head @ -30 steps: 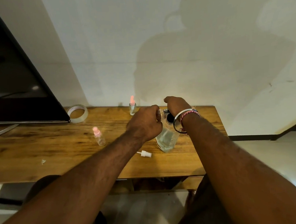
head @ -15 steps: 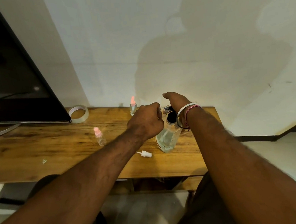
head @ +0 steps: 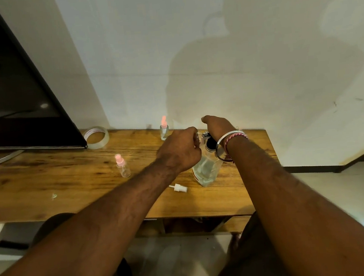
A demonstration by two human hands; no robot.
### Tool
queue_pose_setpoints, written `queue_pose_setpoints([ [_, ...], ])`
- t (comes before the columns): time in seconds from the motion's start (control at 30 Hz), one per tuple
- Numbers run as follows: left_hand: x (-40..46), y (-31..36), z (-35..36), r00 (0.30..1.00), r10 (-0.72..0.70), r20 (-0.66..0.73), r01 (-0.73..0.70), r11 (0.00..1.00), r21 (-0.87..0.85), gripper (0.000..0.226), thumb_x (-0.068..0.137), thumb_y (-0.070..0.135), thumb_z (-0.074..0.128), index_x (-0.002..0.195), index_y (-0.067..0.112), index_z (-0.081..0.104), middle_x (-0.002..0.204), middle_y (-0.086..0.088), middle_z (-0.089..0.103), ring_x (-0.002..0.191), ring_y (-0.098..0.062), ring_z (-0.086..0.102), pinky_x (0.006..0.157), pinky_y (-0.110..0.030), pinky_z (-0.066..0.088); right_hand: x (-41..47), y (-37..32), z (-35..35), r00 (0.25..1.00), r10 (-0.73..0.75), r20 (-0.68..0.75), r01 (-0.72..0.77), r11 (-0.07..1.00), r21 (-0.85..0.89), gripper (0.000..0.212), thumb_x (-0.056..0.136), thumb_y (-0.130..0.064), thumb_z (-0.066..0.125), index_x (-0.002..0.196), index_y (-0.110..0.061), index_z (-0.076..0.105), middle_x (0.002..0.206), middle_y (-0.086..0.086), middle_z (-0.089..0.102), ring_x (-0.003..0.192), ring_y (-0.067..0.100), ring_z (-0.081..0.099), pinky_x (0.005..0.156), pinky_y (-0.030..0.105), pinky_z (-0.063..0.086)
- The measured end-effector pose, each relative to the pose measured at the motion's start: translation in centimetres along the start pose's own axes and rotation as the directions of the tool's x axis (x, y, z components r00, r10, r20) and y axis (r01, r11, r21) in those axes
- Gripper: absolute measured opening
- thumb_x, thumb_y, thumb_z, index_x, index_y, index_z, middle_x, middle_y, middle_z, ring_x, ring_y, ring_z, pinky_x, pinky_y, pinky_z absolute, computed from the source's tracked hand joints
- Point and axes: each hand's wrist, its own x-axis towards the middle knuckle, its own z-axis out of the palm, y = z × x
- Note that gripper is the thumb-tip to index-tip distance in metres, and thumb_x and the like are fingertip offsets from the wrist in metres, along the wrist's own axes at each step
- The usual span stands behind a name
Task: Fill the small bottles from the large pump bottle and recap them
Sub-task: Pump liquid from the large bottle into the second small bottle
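Leftmost, a dark screen [head: 11,87] stands over the worktop's [head: 48,188] back left corner, with a roll of clear tape [head: 96,137] just beside its lower corner near the back edge. One pink-capped small bottle [head: 122,165] stands upright mid-worktop, a second pink-capped bottle [head: 164,128] upright at the back edge against the wall. Both forearms reach forward from the near edge and meet toward the right end. The left hand [head: 179,151] is knuckles-up, fingers curled round a small clear bottle whose rim [head: 196,139] just shows past them, held up to the pump's nozzle. A loose white spray cap [head: 178,187] lies on its side beneath that forearm, stem pointing left. The large pump bottle [head: 206,169] stands near the right edge, its long axis tilted, top leaning away to the right, clear liquid inside. The right hand [head: 216,124] arches over the pump head, wrist bent, bangle and thread band [head: 232,139] on the wrist; whether its fingers grip or only press I cannot tell, as the back of the hand hides them.
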Motion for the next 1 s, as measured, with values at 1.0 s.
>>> queue_pose_setpoints([
  [1.0,0.6,0.3,-0.1,1.0,-0.004,-0.016,0.004,1.0,-0.02,0.018,0.086,0.014,0.071,0.101,0.021,0.065,0.089,0.004,0.069,0.081,-0.016,0.063,0.067,-0.028,0.051,-0.8,-0.2,-0.8,0.996,0.078,0.038,-0.087,0.888,0.451,0.049,0.1,-0.05,0.046,0.135,-0.016,0.056,0.139,0.011,0.055,0.113,0.027,0.055,0.101,0.038,0.039],
])
